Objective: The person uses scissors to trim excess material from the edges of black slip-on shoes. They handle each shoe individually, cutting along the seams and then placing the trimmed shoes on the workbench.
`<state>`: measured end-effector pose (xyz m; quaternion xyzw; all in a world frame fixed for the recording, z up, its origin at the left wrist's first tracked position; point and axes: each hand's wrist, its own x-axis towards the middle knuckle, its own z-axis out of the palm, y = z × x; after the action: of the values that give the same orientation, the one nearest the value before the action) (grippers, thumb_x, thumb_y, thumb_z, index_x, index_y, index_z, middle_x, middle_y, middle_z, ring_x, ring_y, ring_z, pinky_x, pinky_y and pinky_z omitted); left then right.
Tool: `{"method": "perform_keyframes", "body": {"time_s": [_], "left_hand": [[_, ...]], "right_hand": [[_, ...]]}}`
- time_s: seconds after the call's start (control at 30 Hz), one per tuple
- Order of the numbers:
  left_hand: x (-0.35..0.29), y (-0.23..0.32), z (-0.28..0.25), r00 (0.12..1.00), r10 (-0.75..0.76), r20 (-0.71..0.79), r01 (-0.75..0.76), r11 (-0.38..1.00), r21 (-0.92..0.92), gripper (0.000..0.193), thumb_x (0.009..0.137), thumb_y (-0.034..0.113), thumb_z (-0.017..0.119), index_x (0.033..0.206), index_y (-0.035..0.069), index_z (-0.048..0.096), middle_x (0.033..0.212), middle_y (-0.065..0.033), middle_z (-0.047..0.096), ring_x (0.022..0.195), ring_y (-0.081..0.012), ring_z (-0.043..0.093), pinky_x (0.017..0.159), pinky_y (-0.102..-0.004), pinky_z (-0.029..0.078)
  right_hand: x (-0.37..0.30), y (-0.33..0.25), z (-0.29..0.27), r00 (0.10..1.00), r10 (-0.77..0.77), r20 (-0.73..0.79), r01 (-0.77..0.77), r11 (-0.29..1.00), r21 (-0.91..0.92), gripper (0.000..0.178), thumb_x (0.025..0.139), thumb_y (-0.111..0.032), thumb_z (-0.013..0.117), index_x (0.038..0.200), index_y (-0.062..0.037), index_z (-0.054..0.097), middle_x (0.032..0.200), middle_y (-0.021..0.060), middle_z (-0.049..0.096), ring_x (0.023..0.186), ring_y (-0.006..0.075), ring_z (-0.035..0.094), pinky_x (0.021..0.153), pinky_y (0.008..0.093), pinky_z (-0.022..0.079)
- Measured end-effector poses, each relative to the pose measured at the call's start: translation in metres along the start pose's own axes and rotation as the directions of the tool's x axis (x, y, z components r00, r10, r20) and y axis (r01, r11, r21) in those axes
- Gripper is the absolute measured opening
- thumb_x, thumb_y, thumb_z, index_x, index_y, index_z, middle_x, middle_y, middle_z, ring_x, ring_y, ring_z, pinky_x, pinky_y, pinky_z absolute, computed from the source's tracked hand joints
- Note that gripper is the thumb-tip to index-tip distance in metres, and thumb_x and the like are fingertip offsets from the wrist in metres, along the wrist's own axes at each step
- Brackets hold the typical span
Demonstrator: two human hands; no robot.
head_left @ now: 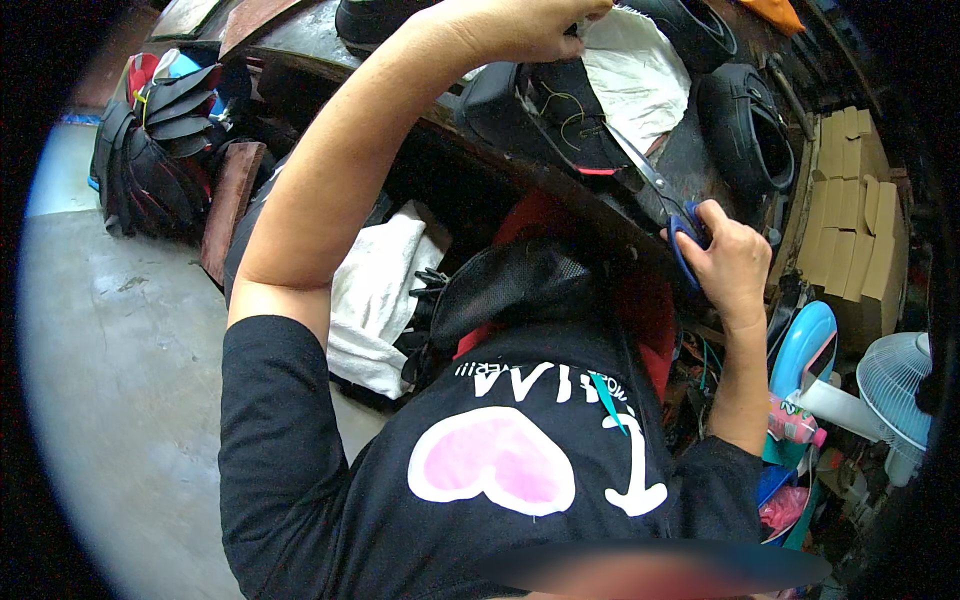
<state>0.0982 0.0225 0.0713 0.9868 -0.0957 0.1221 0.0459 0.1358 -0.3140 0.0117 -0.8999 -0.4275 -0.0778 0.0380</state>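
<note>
My left hand [540, 32] reaches to the top of the view, fingers closed at the edge of a white cloth [636, 75]; its fingertips are partly cut off by the frame. A pair of scissors [684, 228] with blue handles is gripped in my right hand [732, 262]. The blades lie just below the cloth, pointing up and left; whether they touch it I cannot tell. Beside the cloth is a black shoe upper [500, 108] with a red edge and a loose yellow thread. Black shoes [752, 130] stand to the right on the dark workbench [415, 95].
At the left, a bundle of black shoe pieces [165, 140] sits beside a wooden board [228, 210]. Tan cardboard boxes [850, 220] are stacked at the right, above a white fan [895, 390] and a pink bottle [793, 420]. A white towel [375, 300] lies under the bench.
</note>
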Motion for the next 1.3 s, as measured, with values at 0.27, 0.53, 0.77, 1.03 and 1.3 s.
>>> {"method": "perform_keyframes", "body": {"time_s": [0.27,0.53,0.77,1.03,1.3], "left_hand": [[0.004,0.015,0.049,0.999,-0.048,0.023,0.048,0.998,0.029,0.051,0.070,0.044,0.080,0.108,0.012,0.071,0.123,-0.0137,0.060,0.120,-0.0385,0.053,0.097,-0.0522,0.045],[0.010,0.013,0.049,0.990,-0.110,0.088,0.108,0.994,0.023,0.051,0.065,0.050,0.080,0.100,0.014,0.071,0.109,-0.0123,0.066,0.113,-0.0366,0.055,0.091,-0.0513,0.046],[0.013,0.009,0.059,0.991,-0.110,0.082,0.114,0.993,-0.039,0.052,0.064,0.049,0.081,0.101,0.014,0.069,0.108,-0.0125,0.066,0.112,-0.0358,0.056,0.089,-0.0503,0.046],[0.016,0.004,0.066,0.994,-0.088,0.067,0.092,0.994,-0.057,0.053,0.064,0.048,0.081,0.101,0.013,0.068,0.116,-0.0147,0.059,0.116,-0.0373,0.051,0.093,-0.0531,0.044],[0.017,-0.005,0.082,0.998,-0.056,0.006,0.056,0.994,-0.096,0.051,0.064,0.046,0.082,0.099,0.012,0.067,0.115,-0.0152,0.057,0.118,-0.0400,0.048,0.094,-0.0540,0.042]], "right_hand": [[0.005,0.004,-0.006,0.999,-0.030,0.023,0.030,0.999,-0.020,0.036,0.074,-0.038,0.079,0.089,-0.0120,0.061,0.069,0.0128,0.066,0.067,0.0323,0.067,0.061,0.0439,0.051],[0.005,-0.002,0.002,0.999,-0.050,0.012,0.051,0.998,-0.047,0.034,0.075,-0.035,0.078,0.093,-0.0105,0.063,0.071,0.0130,0.065,0.068,0.0325,0.066,0.063,0.0432,0.050],[0.001,-0.013,0.016,0.996,-0.079,-0.052,0.076,0.996,-0.048,0.033,0.075,-0.038,0.078,0.089,-0.0125,0.060,0.064,0.0110,0.064,0.059,0.0315,0.065,0.057,0.0421,0.050],[-0.011,-0.038,0.025,0.996,0.084,-0.023,-0.083,0.995,0.050,0.038,0.081,-0.046,0.074,0.086,-0.0117,0.060,0.061,0.0139,0.065,0.058,0.0340,0.067,0.054,0.0442,0.052],[-0.014,-0.058,0.022,0.986,0.165,0.012,-0.165,0.981,0.100,0.040,0.084,-0.047,0.073,0.084,-0.0104,0.058,0.062,0.0144,0.066,0.058,0.0350,0.068,0.054,0.0449,0.052]]}}
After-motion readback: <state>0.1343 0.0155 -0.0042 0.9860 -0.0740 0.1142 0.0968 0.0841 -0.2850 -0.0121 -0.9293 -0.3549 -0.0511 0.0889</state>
